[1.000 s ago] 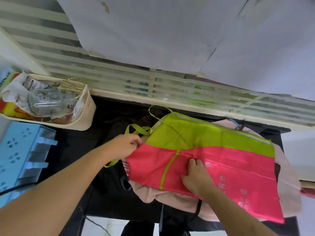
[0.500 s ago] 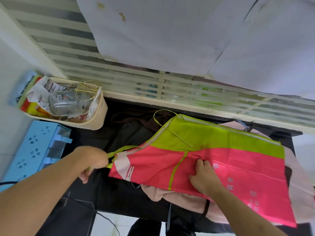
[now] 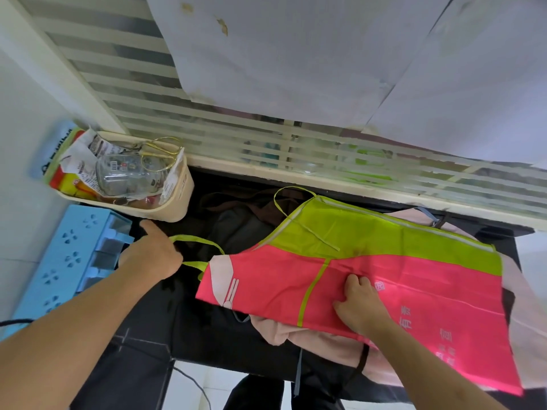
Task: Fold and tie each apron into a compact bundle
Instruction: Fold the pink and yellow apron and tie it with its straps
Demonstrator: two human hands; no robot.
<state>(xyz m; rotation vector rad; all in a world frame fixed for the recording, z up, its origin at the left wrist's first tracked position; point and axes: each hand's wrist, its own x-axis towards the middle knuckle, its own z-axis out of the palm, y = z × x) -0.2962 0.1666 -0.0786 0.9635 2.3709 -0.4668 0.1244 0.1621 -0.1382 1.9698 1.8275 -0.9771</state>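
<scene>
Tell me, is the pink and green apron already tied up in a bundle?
No. The apron lies spread flat, the left hand holding its green strap.

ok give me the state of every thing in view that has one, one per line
pink and lime-green apron: folded lengthwise, lying flat, untied
lime-green neck strap loop: pulled out sideways
left hand: grips the strap loop
right hand: presses the apron down
pale pink apron: underneath, crumpled, unfolded
clear glass jar: lying on its side in the cream basket
</scene>
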